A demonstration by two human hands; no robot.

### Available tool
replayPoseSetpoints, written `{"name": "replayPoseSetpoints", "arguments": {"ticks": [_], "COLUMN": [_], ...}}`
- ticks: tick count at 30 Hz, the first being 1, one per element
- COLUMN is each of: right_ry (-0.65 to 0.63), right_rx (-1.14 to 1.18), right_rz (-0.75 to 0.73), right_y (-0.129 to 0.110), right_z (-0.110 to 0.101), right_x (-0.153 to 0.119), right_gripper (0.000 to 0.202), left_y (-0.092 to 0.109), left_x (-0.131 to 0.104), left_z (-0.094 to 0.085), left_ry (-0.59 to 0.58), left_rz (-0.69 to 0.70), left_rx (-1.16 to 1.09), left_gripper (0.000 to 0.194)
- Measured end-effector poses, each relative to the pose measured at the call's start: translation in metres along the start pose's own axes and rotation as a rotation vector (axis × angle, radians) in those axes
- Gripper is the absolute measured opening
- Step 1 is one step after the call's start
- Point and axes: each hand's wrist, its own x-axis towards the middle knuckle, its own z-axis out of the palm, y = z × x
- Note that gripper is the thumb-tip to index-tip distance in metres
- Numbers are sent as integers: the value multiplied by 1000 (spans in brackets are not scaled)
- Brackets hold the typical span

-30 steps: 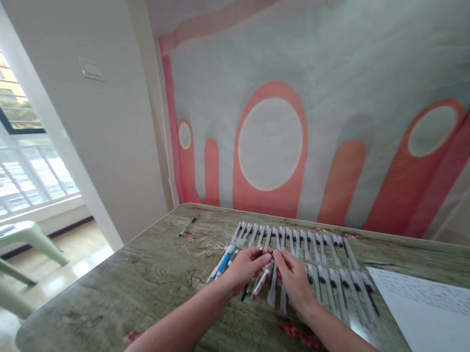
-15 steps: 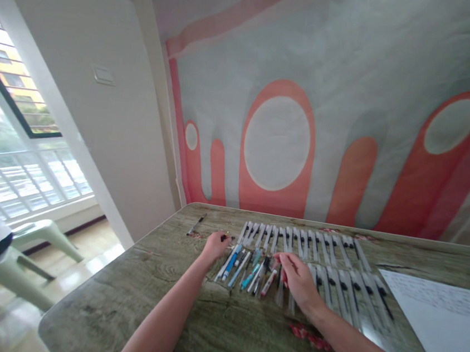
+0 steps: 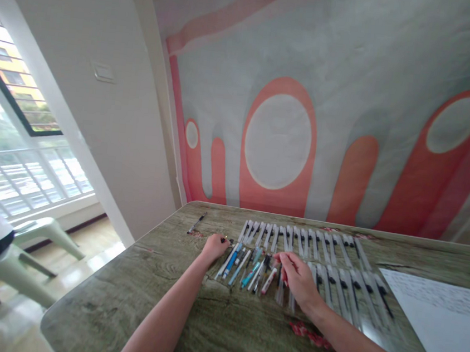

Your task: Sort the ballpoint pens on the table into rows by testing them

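Observation:
My left hand [image 3: 215, 247] rests on the table, fingers closed around a small dark thing too small to name. Just right of it lies a loose group of pens, among them a blue pen [image 3: 231, 263], a turquoise pen [image 3: 250, 275] and a white-and-pink marker [image 3: 268, 281]. My right hand [image 3: 297, 278] is beside this group, its fingers pinched together. What they hold, if anything, is hidden. Clear slim sleeves with dark parts inside form a back row [image 3: 296, 242] and a front row [image 3: 342, 292]. My right hand covers part of the front row.
A single pen [image 3: 197, 223] lies near the far left corner of the wood-patterned table [image 3: 129, 299]. A sheet of paper with writing [image 3: 433, 323] lies at the right. Pale green stools [image 3: 50, 233] stand left of the table. A wall with a pink-and-grey covering [image 3: 340, 58] rises behind.
The view has shifted very slightly. My left hand has barely moved, and my right hand keeps its pinched pose in the same place. The pens and sleeves lie unchanged.

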Motion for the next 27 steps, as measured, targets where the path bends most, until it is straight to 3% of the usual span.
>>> {"name": "replayPoseSetpoints", "arguments": {"ticks": [18,27], "right_ry": [-6,-4], "right_rx": [-31,-40], "right_rz": [8,5], "right_y": [3,1], "right_z": [1,1], "right_x": [0,-1], "right_gripper": [35,36], "left_y": [-2,1], "left_x": [1,-1], "left_z": [1,-1], "left_ry": [16,21], "left_rz": [-4,-43], "left_rx": [14,-81], "left_gripper": [23,20]}}
